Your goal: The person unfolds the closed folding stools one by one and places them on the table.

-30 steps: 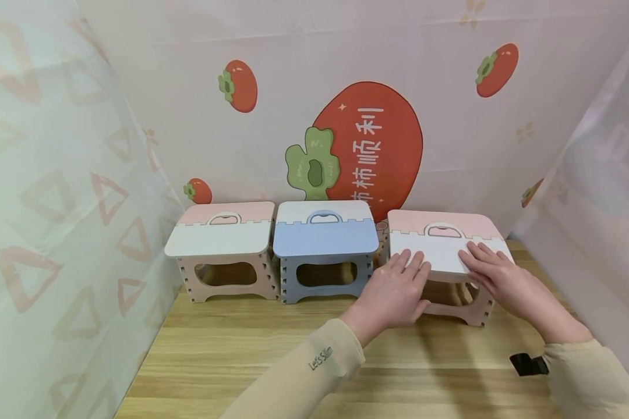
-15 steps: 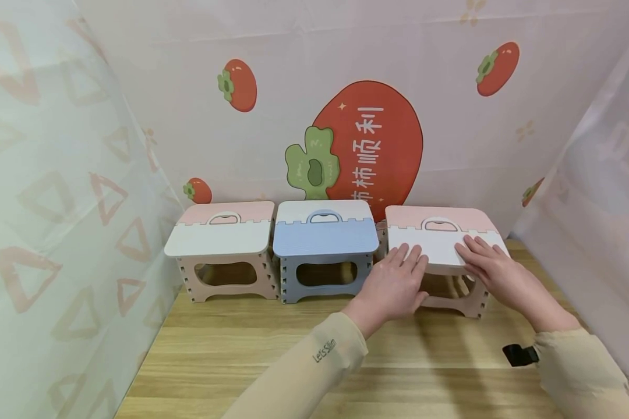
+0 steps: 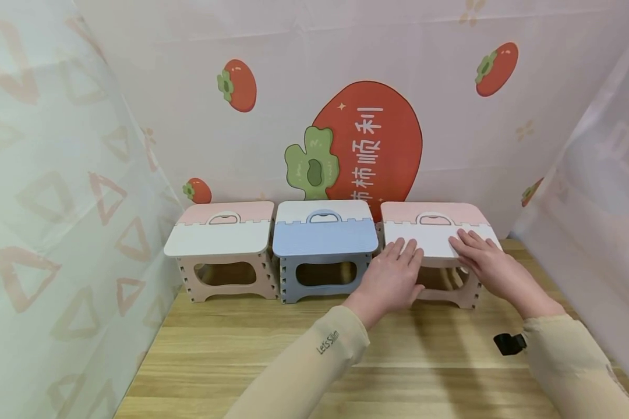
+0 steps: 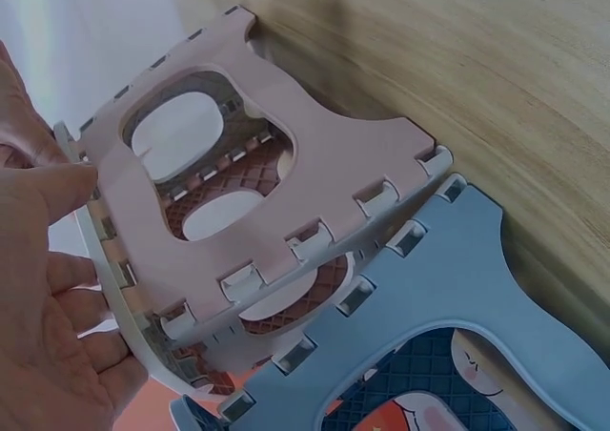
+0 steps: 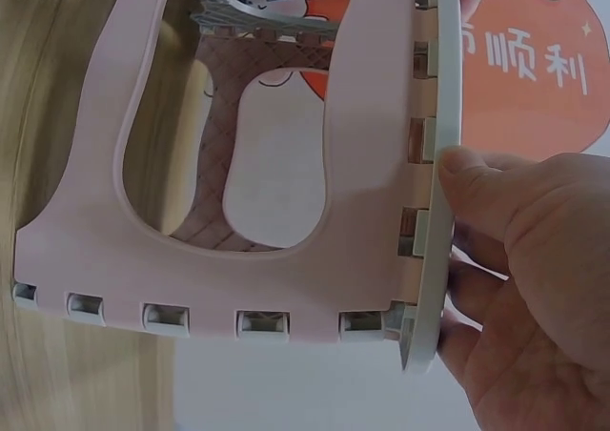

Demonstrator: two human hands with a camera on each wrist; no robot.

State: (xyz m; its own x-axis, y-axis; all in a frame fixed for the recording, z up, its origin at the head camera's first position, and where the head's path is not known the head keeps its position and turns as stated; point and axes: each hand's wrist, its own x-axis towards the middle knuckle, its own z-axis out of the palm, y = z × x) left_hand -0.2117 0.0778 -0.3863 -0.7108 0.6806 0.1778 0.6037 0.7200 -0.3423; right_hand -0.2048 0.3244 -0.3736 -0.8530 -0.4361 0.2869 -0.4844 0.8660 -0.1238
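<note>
A pink and white folding step stool [image 3: 435,208] stands upright at the right end of a row of three. My left hand [image 3: 392,279] rests with straight fingers on the left part of its white top, its thumb at the front edge. On the right part of the top lies my right hand [image 3: 484,262], fingers extended. In the right wrist view, the thumb [image 5: 465,169] touches the seat's edge while the fingers reach over the top. Beside the stool is a blue and white folding stool [image 3: 325,237], close against it in the left wrist view.
Another pink and white folding stool [image 3: 220,238] stands at the left end. All stand on a wood-grain table [image 3: 230,355], backed by a cloth [image 3: 293,35] printed with persimmons. Pale side curtains [image 3: 42,233] flank the table.
Both hands have moved the right pink stool back and to the left, toward the blue stool, so the gap between them has narrowed. The other two stools have not moved.
</note>
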